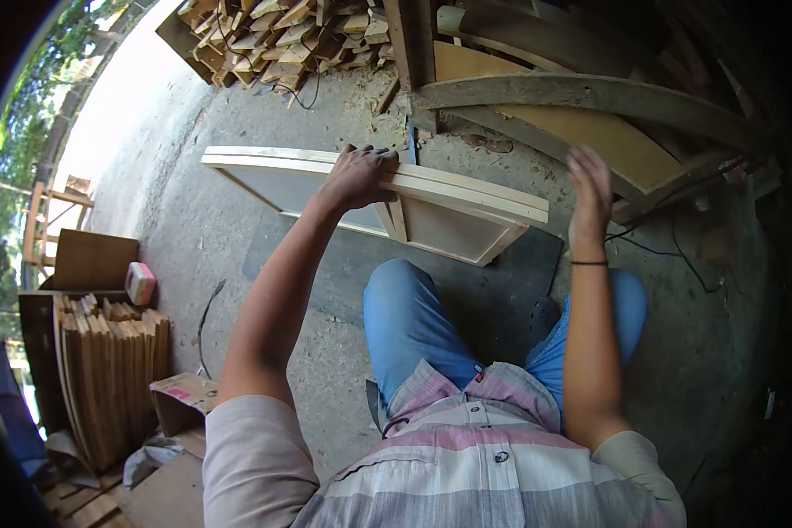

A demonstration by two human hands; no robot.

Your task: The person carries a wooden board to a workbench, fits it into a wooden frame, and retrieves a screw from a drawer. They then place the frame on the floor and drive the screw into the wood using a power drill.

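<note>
My left hand [361, 176] is wrapped over the top edge of a pair of pale wooden frames [466, 195], held together and standing on edge in front of my knees. A middle bar [398, 220] and flat panels show on the side facing me. My right hand [592, 198] is raised just beyond the right end of the frames, apart from them. Its fingers are stretched out, with nothing visible in them. A dark mat [326, 286] lies on the floor beneath the frames.
A heap of wood offcuts [282, 40] lies at the back. Large timber framing [581, 92] stands at the upper right. On the left are stacked wooden slats [110, 378], a cardboard box [185, 392] and a pink-and-white package [140, 283]. A cable [678, 255] crosses the floor at right.
</note>
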